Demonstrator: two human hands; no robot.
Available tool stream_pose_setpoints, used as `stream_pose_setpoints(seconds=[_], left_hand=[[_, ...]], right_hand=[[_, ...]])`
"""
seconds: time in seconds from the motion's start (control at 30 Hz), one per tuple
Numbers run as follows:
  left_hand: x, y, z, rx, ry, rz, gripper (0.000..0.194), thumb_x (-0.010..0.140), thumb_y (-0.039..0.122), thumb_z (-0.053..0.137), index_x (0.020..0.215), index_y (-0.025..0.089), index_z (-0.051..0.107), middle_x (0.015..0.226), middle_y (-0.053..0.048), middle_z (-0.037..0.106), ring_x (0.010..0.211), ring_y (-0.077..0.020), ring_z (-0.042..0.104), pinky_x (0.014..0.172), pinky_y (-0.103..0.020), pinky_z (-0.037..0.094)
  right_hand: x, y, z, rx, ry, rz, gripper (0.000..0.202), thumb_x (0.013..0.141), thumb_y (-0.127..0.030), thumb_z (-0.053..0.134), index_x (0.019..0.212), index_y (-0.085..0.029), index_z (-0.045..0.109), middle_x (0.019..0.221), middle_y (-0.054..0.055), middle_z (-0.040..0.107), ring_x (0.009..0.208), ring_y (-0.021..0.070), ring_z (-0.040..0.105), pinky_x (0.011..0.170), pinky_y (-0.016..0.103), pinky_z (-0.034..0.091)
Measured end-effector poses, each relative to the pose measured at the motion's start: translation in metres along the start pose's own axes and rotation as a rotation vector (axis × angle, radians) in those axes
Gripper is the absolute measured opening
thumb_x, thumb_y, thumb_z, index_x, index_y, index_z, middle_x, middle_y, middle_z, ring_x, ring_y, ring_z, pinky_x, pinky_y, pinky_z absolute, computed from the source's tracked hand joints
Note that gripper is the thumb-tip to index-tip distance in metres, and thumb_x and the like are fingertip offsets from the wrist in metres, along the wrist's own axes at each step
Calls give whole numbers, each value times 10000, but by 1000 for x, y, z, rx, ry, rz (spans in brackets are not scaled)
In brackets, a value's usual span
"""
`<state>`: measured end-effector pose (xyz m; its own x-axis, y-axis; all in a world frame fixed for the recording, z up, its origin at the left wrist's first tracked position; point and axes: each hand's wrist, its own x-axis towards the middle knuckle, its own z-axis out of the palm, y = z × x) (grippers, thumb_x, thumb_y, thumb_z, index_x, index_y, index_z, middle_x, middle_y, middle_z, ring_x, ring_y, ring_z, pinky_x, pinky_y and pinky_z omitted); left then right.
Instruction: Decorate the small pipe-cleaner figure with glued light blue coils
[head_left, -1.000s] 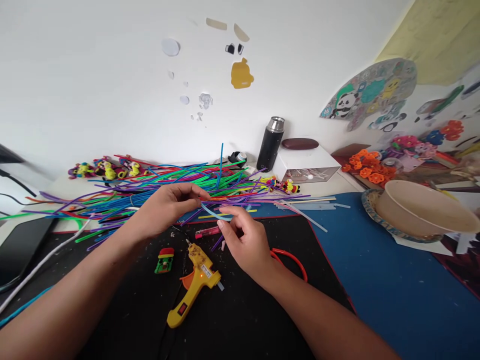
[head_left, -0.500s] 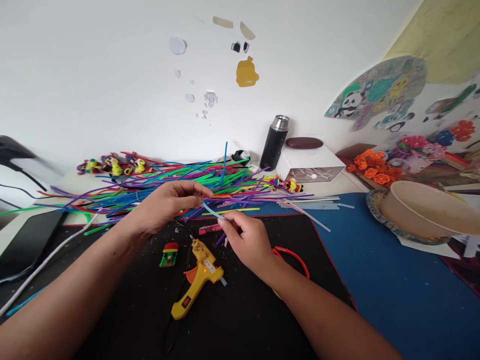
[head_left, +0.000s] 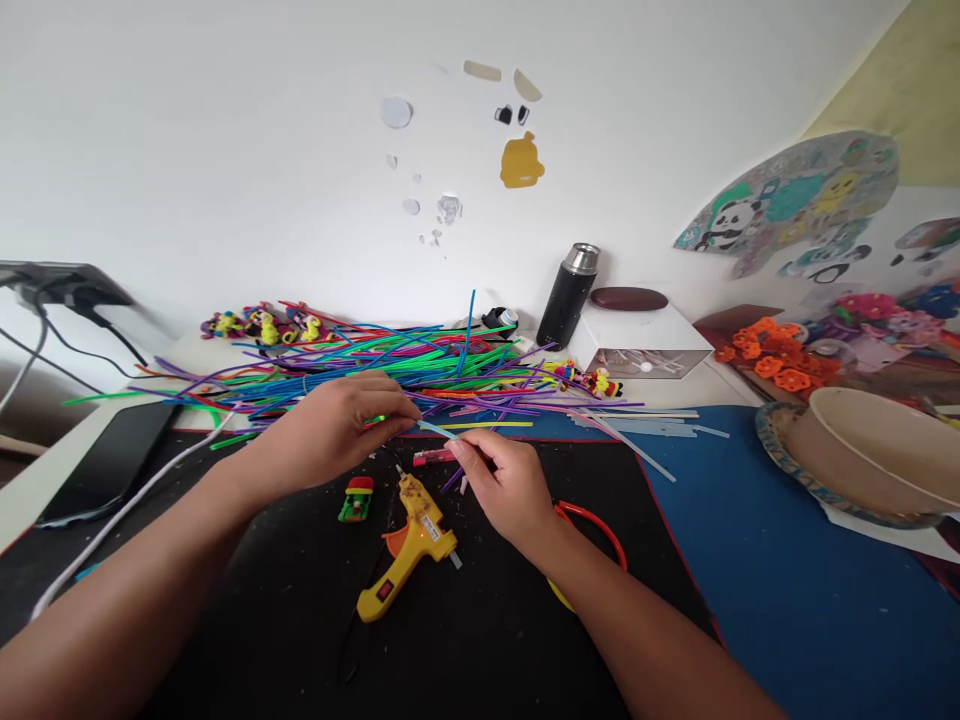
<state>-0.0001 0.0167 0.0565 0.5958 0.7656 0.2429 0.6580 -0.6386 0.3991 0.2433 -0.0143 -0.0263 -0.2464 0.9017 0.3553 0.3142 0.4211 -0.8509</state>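
Observation:
A short light-blue pipe cleaner (head_left: 438,430) stretches between my two hands above the black mat (head_left: 262,620). My left hand (head_left: 352,425) pinches its left end, and my right hand (head_left: 504,485) pinches the right end between thumb and forefinger. Below them a yellow hot glue gun (head_left: 412,550) lies on the mat, a small light glowing on its side. To its left is a small green, red and yellow pipe-cleaner figure (head_left: 356,500). A pink cutter (head_left: 433,457) lies just behind the hands. Red-handled pliers or scissors (head_left: 600,525) are partly hidden by my right forearm.
Behind the hands spreads a heap of coloured pipe cleaners (head_left: 390,360). Glue sticks (head_left: 652,425) lie right of it. Farther back stand a black thermos (head_left: 568,300) and a white box (head_left: 645,330). A beige bowl (head_left: 885,450) is at right, a phone (head_left: 112,460) at left.
My hands have come closer together, and less of the blue pipe cleaner shows between them. It looks straighter and more level. The whole view has shifted slightly left.

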Motion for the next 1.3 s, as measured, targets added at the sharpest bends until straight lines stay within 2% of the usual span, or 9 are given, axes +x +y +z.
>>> stream_pose_setpoints(seconds=[0.17, 0.27, 0.37, 0.43, 0.53, 0.7, 0.87, 1.3], left_hand=[[-39, -18, 4, -48, -84, -202, 309, 1029, 448, 557, 1005, 259, 800, 967, -55, 790, 900, -241, 710, 787, -296, 516], [-61, -26, 2, -116, -78, -327, 315, 986, 520, 604, 1019, 276, 801, 989, -38, 806, 908, -252, 715, 798, -291, 525], [-70, -29, -4, -157, -75, -381, 314, 952, 543, 638, 955, 271, 796, 953, -30, 805, 878, -248, 707, 775, -282, 517], [-71, -29, -8, -168, -106, -386, 307, 958, 525, 628, 939, 267, 791, 922, -26, 798, 844, -236, 696, 751, -275, 501], [-71, -32, -11, -137, -214, -365, 284, 970, 468, 594, 962, 255, 782, 915, -28, 789, 811, -224, 688, 717, -271, 477], [-71, -42, -6, -87, -348, -308, 222, 964, 381, 568, 949, 257, 752, 946, -14, 788, 835, -214, 695, 730, -259, 461], [-70, -46, -4, -84, -363, -299, 217, 966, 372, 569, 941, 258, 752, 936, -17, 782, 833, -216, 690, 735, -265, 461], [-70, -45, -4, -100, -389, -283, 192, 967, 346, 582, 919, 272, 753, 914, 5, 775, 814, -197, 684, 719, -262, 441]], right_hand=[[-4, 2, 4, -72, -58, -22, 275, 1070, -359, 575, 998, -227, 805, 780, 22, 772, 657, 161, 689, 625, 260, 459], [-8, 4, 9, -129, -113, -62, 252, 1063, -343, 578, 1041, -236, 806, 833, 32, 809, 706, 177, 735, 663, 263, 493], [-11, 5, 12, -153, -135, -110, 238, 1054, -319, 583, 1019, -237, 804, 849, 35, 822, 715, 181, 751, 694, 263, 515], [-12, 6, 13, -161, -135, -110, 237, 1055, -312, 585, 1012, -236, 805, 858, 35, 825, 716, 180, 754, 685, 263, 511], [-11, 7, 13, -166, -126, -81, 234, 1062, -320, 589, 1048, -234, 807, 881, 32, 831, 727, 178, 755, 666, 263, 498], [-11, 8, 13, -202, -135, -89, 256, 1065, -338, 577, 1000, -236, 803, 827, 29, 816, 691, 176, 735, 643, 269, 475], [-12, 6, 14, -217, -165, -82, 259, 1058, -345, 573, 965, -245, 794, 766, 18, 796, 622, 166, 701, 608, 270, 450], [-13, 7, 15, -189, -180, -76, 251, 1055, -331, 576, 947, -247, 786, 756, 13, 781, 634, 167, 700, 607, 273, 438]])
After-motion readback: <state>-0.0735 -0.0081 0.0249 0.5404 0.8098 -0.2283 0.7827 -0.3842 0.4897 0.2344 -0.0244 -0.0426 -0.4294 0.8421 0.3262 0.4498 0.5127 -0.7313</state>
